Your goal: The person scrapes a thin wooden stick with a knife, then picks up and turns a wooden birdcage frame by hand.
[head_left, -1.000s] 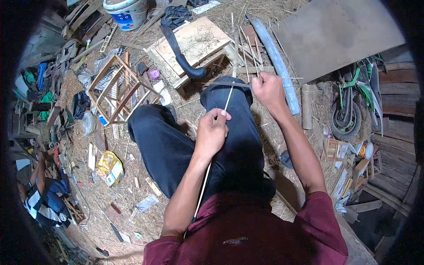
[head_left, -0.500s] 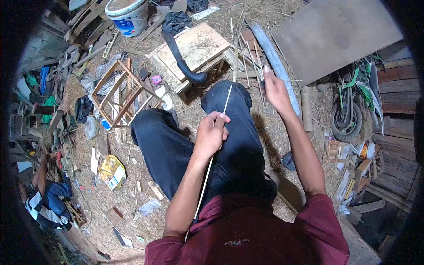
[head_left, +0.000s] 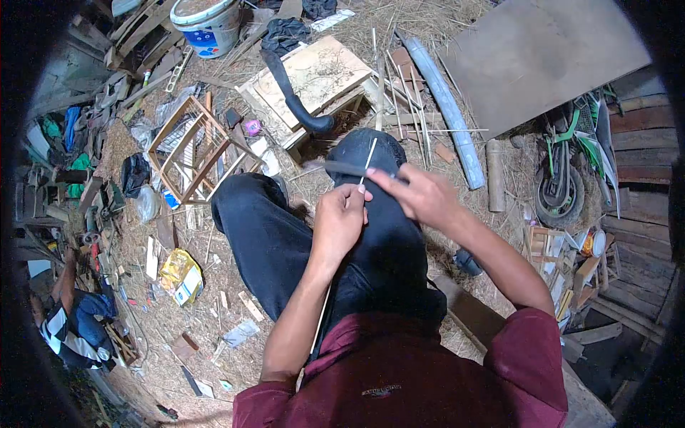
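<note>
My left hand (head_left: 340, 220) is closed around a thin pale wooden stick (head_left: 370, 154), probably bamboo, above my thigh. The stick's upper end rises past my fingers over the knee, and its lower length runs down along my forearm toward my waist. My right hand (head_left: 422, 197) is closed on a knife (head_left: 338, 169), whose grey blade is smeared by motion. The blade lies across the stick just above my left fingers; whether it touches the wood I cannot tell. The knife's handle is hidden in my right hand.
Ahead stands a low wooden bench (head_left: 317, 82) with a dark curved tool (head_left: 289, 89) on it. Several thin sticks (head_left: 421, 107) lie beside a grey pole (head_left: 446, 110). A wooden frame (head_left: 200, 153) is at left, a motorbike (head_left: 564, 171) at right. Another person (head_left: 78, 314) sits far left.
My right hand has swung left and down from beside the grey pole, bringing the knife across the stick. My left hand and the stick have barely moved.
</note>
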Demonstrator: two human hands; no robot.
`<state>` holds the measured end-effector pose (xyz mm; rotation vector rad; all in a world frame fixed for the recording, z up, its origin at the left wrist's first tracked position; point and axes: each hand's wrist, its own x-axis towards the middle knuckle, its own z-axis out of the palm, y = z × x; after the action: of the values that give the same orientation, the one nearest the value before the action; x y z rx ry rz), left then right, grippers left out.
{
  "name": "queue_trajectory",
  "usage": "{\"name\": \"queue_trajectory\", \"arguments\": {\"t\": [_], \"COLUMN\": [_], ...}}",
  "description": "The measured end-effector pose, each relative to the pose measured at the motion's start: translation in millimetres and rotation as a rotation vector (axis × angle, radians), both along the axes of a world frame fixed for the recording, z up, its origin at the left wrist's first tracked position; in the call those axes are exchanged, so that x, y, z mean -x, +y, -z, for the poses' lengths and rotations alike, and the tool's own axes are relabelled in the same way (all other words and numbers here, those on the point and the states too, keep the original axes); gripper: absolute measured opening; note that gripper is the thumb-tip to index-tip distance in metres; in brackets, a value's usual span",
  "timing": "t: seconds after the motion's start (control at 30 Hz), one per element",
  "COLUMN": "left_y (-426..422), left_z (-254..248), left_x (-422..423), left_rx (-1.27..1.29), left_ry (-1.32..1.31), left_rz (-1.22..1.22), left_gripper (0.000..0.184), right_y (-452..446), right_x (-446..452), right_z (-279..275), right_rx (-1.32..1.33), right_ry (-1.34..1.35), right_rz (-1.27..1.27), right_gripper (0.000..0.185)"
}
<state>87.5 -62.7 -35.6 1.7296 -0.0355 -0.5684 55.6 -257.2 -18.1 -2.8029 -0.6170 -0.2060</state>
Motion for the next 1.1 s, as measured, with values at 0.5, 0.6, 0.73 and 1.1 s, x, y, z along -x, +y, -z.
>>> {"name": "queue_trajectory", "arguments": {"t": [0.5, 0.6, 0.73, 1.1], "left_y": [-0.9, -1.8, -1.2, 3.2], "left_z": [-4.3, 0.7, -1.7, 5.4], "left_x": [0.2, 1.5, 0.1, 8.1], "left_rx": [-0.011, 0.011, -0.016, 0.139], "left_ry": [0.035, 0.034, 0.034, 0.223], "left_rz": [-0.031, -0.045, -0.041, -0.025], "left_gripper": [0.031, 0.03, 0.031, 0.035], "right_y": [-20.5, 0.5, -19.0, -21.8], "right_x": [-18.6, -2.2, -18.3, -12.7], "right_z": [5.4, 4.2, 5.8, 2.5], "right_rx": [-0.012, -0.069, -0.034, -0.34], "right_ry": [-0.061, -0.03, -0.079, -0.101], "right_rz": [0.061, -0.11, 0.07, 0.173], "right_gripper": [0.061, 0.058, 0.061, 0.05]}}
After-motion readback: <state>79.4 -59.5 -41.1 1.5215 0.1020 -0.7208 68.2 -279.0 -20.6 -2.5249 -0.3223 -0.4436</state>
